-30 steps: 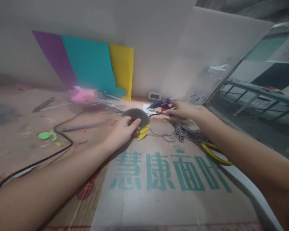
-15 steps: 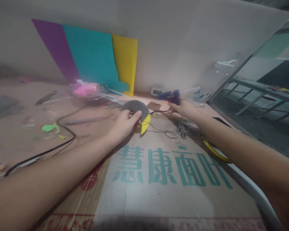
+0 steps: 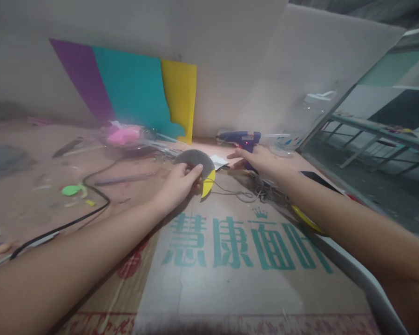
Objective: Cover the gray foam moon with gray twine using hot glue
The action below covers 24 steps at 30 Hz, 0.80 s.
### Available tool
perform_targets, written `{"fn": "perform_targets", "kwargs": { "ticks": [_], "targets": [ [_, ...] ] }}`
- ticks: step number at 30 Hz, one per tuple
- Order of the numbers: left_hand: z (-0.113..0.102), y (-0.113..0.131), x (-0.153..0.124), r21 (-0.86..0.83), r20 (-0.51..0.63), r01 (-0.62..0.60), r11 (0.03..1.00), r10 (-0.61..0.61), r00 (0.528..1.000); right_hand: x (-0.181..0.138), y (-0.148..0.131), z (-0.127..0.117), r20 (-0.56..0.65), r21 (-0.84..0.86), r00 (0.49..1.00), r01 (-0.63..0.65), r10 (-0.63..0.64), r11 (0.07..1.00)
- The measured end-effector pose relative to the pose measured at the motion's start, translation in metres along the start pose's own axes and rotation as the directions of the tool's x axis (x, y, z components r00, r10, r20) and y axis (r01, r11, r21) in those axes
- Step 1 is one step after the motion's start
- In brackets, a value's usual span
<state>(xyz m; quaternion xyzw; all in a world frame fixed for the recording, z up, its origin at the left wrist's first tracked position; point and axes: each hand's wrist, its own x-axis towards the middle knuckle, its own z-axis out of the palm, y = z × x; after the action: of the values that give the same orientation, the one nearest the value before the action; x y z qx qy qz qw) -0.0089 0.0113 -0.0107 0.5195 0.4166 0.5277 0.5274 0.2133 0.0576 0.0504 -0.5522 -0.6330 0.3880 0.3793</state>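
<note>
Between the thumb and fingers of my left hand (image 3: 183, 184) is a crescent-shaped piece (image 3: 196, 160), mostly wound with grey yarn, its lower tip bare yellow (image 3: 207, 186). A loose strand of grey yarn (image 3: 230, 191) runs from it toward a tangled heap of yarn (image 3: 265, 188) on the right. My right hand (image 3: 261, 163) is closed round the handle of a blue glue gun (image 3: 242, 137), which shows a small red light and has its nozzle pointing left. Part of the handle is hidden by the fingers.
Under my arms lies a cardboard sheet (image 3: 209, 288) with green characters. A black cord (image 3: 66, 225) crosses the left side, past a green piece (image 3: 70, 190). Striped coloured sheets (image 3: 132, 88) lean on the back wall; a clear bottle (image 3: 316, 104) stands at right.
My right hand has closed round the glue gun's handle, and the gun now stands upright. A white scrap shows beside the crescent. My left hand has hardly moved.
</note>
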Motion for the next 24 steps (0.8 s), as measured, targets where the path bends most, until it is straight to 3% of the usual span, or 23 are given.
{"fn": "perform_targets", "kwargs": {
  "ticks": [2,4,9,18,21,24],
  "targets": [
    [0.000,-0.001,0.000,-0.013,0.009,0.000,1.000,0.000,1.000,0.009,0.007,0.008,0.057,0.199,0.997,-0.061,0.051,0.978],
    [0.000,-0.001,0.001,-0.036,0.015,-0.003,0.999,0.004,1.000,0.015,0.012,0.017,0.096,0.254,0.990,-0.121,0.100,0.960],
    [0.002,-0.002,0.000,-0.111,0.004,0.040,0.993,-0.040,0.999,0.026,0.010,0.026,0.072,0.070,0.997,-0.020,0.015,0.997],
    [-0.003,-0.005,0.002,-0.062,-0.009,0.003,0.998,-0.003,1.000,0.061,0.008,-0.008,-0.084,-0.109,0.993,0.070,-0.080,0.992],
    [-0.004,-0.008,0.004,-0.041,-0.003,0.000,0.999,0.000,1.000,0.050,0.012,-0.012,-0.156,-0.088,0.982,0.097,-0.110,0.991],
    [-0.004,-0.009,0.005,-0.027,0.006,-0.020,0.999,0.020,1.000,0.015,0.012,-0.008,-0.174,0.034,0.974,0.156,-0.148,0.987]
  ]
}}
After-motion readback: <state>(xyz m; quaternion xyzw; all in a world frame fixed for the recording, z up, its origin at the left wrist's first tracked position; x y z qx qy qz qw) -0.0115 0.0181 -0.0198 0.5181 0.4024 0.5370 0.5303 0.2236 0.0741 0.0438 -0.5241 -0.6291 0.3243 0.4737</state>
